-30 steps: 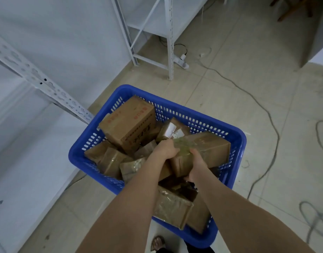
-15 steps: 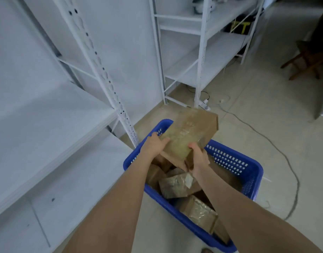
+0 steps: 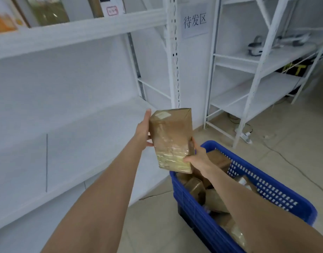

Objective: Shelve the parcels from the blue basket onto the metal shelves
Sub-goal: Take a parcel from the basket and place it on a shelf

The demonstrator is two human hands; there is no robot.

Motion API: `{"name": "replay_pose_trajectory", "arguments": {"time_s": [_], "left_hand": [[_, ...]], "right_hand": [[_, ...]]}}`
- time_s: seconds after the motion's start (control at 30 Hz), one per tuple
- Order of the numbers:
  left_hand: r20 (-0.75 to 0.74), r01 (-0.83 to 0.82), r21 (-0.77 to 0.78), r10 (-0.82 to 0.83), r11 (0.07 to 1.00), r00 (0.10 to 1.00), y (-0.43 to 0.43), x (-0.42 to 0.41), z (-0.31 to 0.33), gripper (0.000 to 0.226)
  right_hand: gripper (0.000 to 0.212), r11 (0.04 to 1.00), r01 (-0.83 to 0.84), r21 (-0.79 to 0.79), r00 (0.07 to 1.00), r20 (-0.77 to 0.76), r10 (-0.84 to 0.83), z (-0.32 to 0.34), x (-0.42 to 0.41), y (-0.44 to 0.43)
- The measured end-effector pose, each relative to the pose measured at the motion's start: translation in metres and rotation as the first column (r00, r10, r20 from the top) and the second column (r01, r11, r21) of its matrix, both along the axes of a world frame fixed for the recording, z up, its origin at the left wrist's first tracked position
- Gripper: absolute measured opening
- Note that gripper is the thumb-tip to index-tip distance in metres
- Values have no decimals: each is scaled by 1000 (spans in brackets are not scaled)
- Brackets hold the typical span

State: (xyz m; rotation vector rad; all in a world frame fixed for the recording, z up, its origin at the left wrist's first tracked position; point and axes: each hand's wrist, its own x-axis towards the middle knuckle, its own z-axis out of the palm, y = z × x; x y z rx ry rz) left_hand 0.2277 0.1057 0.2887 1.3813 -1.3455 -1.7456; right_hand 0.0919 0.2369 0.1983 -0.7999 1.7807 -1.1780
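Observation:
A brown taped cardboard parcel [image 3: 170,137] is held up in the air between both hands, above the left end of the blue basket [image 3: 262,185]. My left hand [image 3: 143,130] grips its left side with fingers up along the edge. My right hand [image 3: 197,156] grips its lower right corner. Several more brown parcels [image 3: 197,187] lie in the basket on the floor. The white metal shelf [image 3: 87,136] spreads out to the left of the parcel, at about the same height.
A white perforated upright [image 3: 174,52] stands just behind the parcel. A second white shelf unit [image 3: 255,70] stands at the right with small devices on it. A paper sign hangs on the wall. Cables and a power strip [image 3: 247,136] lie on the tiled floor.
Both hands have lifted the parcel out of the basket and carried it up and left toward the shelf. The view has risen from the basket to the shelves.

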Motion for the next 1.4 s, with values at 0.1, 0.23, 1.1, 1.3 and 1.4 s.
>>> {"name": "replay_pose_trajectory", "arguments": {"time_s": [0.1,0.23,1.1,1.3,1.4], "left_hand": [[-7,-34,7,34,999,999,9,18,8,64],[31,-30,-30,30,999,999,22,35,15,28],[261,81,48,-90,996,961,94,60,-16,44],[246,37,-45,-25,998,969,99,58,-12,45],[260,60,-62,-42,996,965,103,65,-2,48]], "right_hand": [[89,998,-26,59,988,-148,34,15,12,0],[60,997,57,42,948,311,-68,26,20,6],[37,998,23,-60,846,534,13,26,22,48],[46,995,-104,15,781,621,72,34,21,59],[37,996,-80,-34,784,615,84,39,28,58]]}}
